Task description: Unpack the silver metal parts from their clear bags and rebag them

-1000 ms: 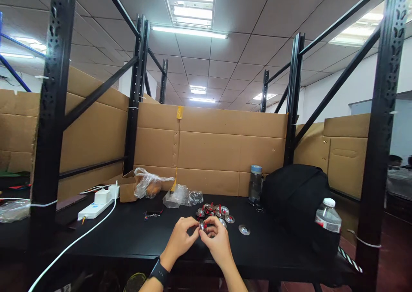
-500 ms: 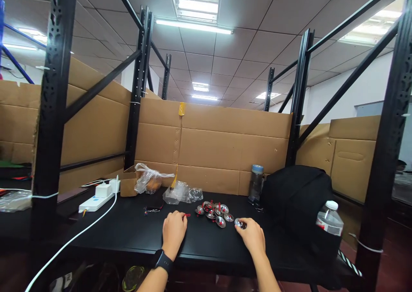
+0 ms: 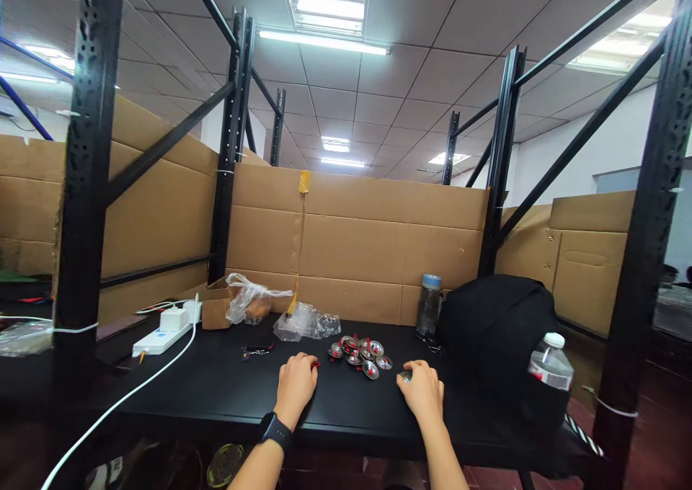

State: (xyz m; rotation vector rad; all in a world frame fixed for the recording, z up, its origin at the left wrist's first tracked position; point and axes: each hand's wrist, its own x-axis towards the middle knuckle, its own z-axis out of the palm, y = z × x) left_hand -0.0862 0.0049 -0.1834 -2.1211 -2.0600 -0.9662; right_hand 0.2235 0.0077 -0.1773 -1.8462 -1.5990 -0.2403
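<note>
On the black tabletop, my left hand point(image 3: 296, 385) is closed, fingers curled down. A small red piece point(image 3: 316, 364), which looks like a cord end, pokes out at its fingertips. My right hand point(image 3: 422, 391) pinches a small round silver metal disc point(image 3: 405, 376), mostly covered by the fingers. Between the hands and slightly beyond them lies a pile of similar domed silver discs point(image 3: 370, 370) with red bits on them. Both hands are apart from this pile.
Behind the pile are clear plastic bags point(image 3: 305, 323). A blue-lidded bottle point(image 3: 429, 306) and a black backpack point(image 3: 494, 339) holding a plastic bottle point(image 3: 551, 364) stand right. At left are a white power strip point(image 3: 162, 339), its cable and a small keychain point(image 3: 256, 351). Cardboard point(image 3: 351, 245) walls the back.
My right hand has turned slightly, so its disc shows less. The red piece at my left fingertips sticks out less, and that hand shifted a little right. The pile looks unchanged.
</note>
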